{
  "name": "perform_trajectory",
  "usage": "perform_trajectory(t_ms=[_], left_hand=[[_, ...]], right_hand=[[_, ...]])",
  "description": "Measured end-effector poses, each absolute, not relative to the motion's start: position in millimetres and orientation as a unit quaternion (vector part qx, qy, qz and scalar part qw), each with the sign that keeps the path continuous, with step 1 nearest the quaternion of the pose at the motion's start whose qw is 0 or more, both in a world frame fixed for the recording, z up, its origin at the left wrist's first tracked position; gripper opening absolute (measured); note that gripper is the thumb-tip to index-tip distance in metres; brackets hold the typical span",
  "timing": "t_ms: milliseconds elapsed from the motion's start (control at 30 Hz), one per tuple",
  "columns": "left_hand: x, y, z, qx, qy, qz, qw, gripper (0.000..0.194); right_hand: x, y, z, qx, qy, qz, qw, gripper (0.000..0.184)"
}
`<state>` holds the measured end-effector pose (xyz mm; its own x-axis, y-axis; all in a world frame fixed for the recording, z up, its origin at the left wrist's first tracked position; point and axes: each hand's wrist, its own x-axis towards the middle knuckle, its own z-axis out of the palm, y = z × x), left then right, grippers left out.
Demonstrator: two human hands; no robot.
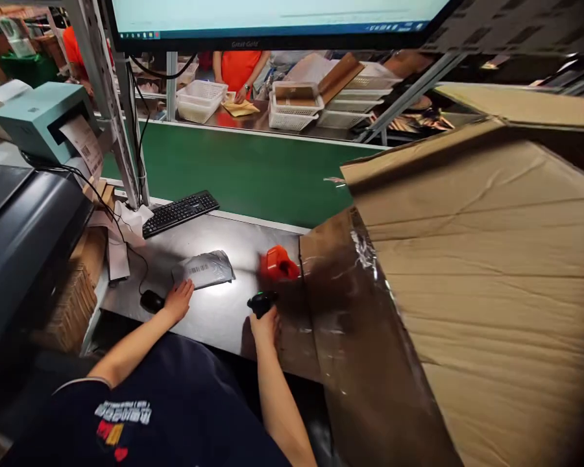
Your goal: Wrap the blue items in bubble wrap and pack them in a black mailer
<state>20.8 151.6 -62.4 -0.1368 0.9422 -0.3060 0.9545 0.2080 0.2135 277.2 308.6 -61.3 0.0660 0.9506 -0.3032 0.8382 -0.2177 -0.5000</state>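
A grey plastic mailing bag (208, 268) with a barcode label lies on the metal tabletop (209, 318). My left hand (178, 302) rests at the bag's near left edge, its fingers stretched out flat and touching it. My right hand (265, 325) is wrapped round the handle of a black barcode scanner (261, 302), which has a small green light on top. Just beyond the scanner sits an orange-red plastic piece (280, 263) with a dark opening; its exact kind is unclear. A black mouse (152, 300) lies left of my left hand.
A keyboard (181, 212) lies at the back left, beside a label printer (46, 123). A green conveyor belt (243, 172) runs behind the table. A large cardboard box (486, 272) fills the right side. A monitor (272, 19) hangs above. Across the belt, a person in orange (237, 70) handles a yellow envelope.
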Motion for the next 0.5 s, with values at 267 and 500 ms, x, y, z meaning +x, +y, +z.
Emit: perform_trajectory(t_ms=[267,500], left_hand=[[31.1,143.1,-63.3,0.578,0.796,0.013,0.181,0.081],[36.9,144.9,-57.4,0.547,0.809,0.039,0.211,0.073]], right_hand=[[209.8,305.1,-3.7,-0.597,-0.621,0.505,0.061,0.038],[154.4,282.2,29.6,-0.520,-0.613,0.594,0.036,0.031]])
